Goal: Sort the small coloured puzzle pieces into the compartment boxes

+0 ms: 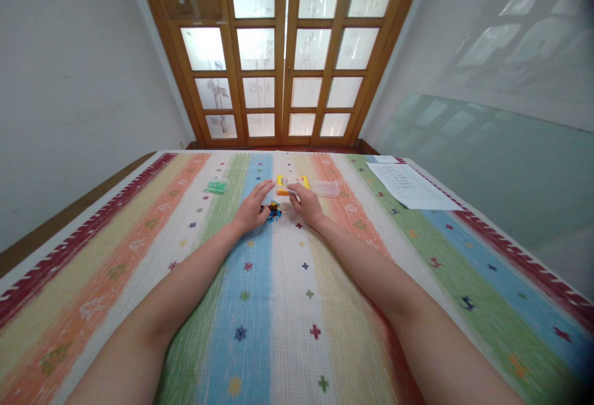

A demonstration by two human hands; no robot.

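Observation:
A small cluster of blue, yellow and black pieces [273, 211] lies on the striped cloth between my hands. My left hand [254, 207] rests at its left side, fingers stretched forward and thumb at the edge of the cluster. On the other side, my right hand [305, 203] is closed around a thin pale tool [291, 191], too small to name for certain. Just beyond the fingertips sits a yellow box [281, 181] with a pale top, partly covered by my right hand.
A clear plastic tray [327, 189] lies right of the yellow box. Farther left is a clear bag with green contents [216, 187]. White printed sheets [411, 185] lie at the right on the patterned tablecloth [297, 331]. Wooden glazed doors [284, 83] stand behind the table.

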